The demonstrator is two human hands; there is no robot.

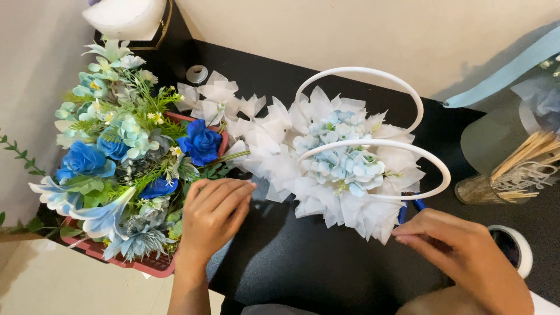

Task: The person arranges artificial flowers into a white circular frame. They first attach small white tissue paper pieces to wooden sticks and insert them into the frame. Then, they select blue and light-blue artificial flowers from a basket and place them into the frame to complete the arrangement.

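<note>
Right hand [461,248] is nearest us, low on the black table [303,262], fingers pinched shut around the blue handles of a tool [410,205] whose business end hides under the white-wrapped basket of pale blue flowers [344,163], two white hoop handles [373,105] arching over it. The left hand [213,213] rests loosely curled, gripping nothing I can see, touching the red tray [149,265] piled with blue and teal artificial flowers [116,151]. Folded white paper pieces [219,99] lie beyond, a jar of wooden sticks [513,169] far right.

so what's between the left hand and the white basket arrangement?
In the head view, mostly bare black table. The left hand rests by the red tray of flowers; loose white tissue pieces trail toward the white basket arrangement.
</note>
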